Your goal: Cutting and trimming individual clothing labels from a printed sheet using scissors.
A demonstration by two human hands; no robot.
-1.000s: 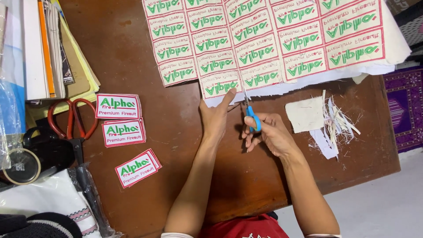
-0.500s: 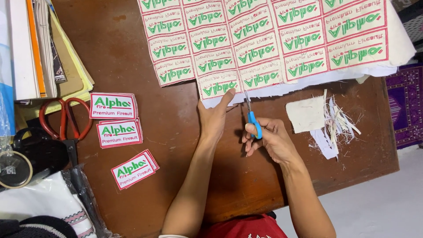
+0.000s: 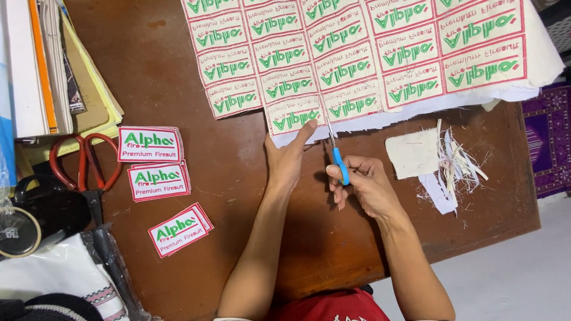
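Note:
A large white fabric sheet point(image 3: 535, 65) with rows of red-bordered green-lettered labels lies across the far side of the brown table point(image 3: 166, 53). My left hand point(image 3: 288, 156) presses its fingertips on the sheet's near edge, at the lowest label. My right hand point(image 3: 363, 181) grips small blue-handled scissors point(image 3: 340, 163), blades pointing up into the sheet's edge just right of that label. Three small stacks of cut labels point(image 3: 159, 179) lie to the left of my left arm.
Large red-handled scissors point(image 3: 84, 163) lie at the left near a pile of books and folders point(image 3: 53, 65). Fabric scraps and strips point(image 3: 443, 160) sit right of my right hand. Black items and white cloth point(image 3: 53, 273) fill the near left corner. The table's right edge drops to a white floor.
The view has shifted slightly. My right hand and the blue scissors have edged up toward the sheet's edge; my left hand stays pressed on the sheet.

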